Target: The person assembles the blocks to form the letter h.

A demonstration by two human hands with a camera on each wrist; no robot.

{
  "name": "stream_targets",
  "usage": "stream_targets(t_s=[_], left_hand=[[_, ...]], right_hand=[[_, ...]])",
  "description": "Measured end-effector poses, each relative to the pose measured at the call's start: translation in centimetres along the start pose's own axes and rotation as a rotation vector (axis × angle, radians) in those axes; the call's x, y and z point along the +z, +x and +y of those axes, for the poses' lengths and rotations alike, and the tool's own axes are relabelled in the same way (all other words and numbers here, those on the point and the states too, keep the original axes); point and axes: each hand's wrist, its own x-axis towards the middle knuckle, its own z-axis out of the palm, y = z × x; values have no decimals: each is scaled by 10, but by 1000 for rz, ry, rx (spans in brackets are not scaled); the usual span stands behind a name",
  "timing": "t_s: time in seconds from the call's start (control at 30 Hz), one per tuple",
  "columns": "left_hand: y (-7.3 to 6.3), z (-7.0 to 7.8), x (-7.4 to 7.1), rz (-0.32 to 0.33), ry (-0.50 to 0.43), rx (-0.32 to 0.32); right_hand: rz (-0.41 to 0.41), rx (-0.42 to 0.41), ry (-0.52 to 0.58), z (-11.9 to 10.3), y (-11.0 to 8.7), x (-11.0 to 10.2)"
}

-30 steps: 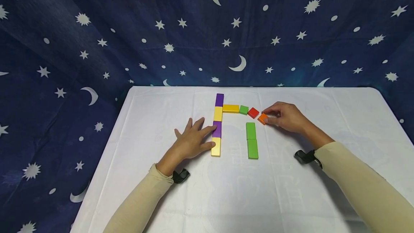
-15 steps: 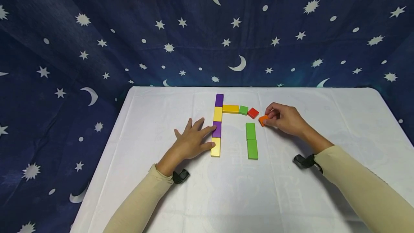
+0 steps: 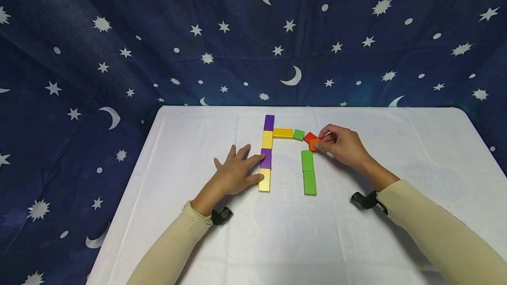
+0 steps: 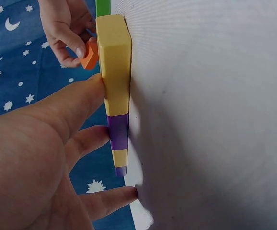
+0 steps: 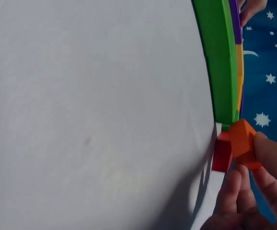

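Note:
My right hand [image 3: 342,146] pinches a small orange block [image 5: 244,143] between thumb and fingers. In the head view that block overlaps the lower right part of a red block [image 3: 309,137] and sits just above the top of two green blocks [image 3: 307,173] laid end to end. My left hand [image 3: 233,173] is spread, its thumb and index fingertip touching the left column. The thumb is against a yellow block [image 4: 115,67] and the index finger against a purple block [image 4: 118,132]. Above these lie another yellow block [image 3: 267,140] and a purple block [image 3: 269,122].
From the column's upper right side runs an orange-yellow block [image 3: 283,133], followed by a small green block [image 3: 299,135]. Everything lies on a white cloth-covered table [image 3: 198,250]. Behind hangs a dark blue curtain [image 3: 237,3] with stars and moons.
The right hand first drew the orange block slightly right, then lifted it and moved it left, over beside the red block. My left hand has stayed in place.

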Motion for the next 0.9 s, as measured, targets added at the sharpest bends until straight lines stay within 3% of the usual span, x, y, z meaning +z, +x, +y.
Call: stream_targets(t_s=[0.2, 0.57, 0.9], left_hand=[[0, 0, 0, 1, -2, -2], [-1, 0, 0, 11, -4, 2], [0, 1, 0, -3, 0, -8]], right_hand=[[-2, -34, -16, -4, 3, 4], [-124, -1, -49, -2, -1, -1], [-65, 18, -81, 1, 1, 1]])
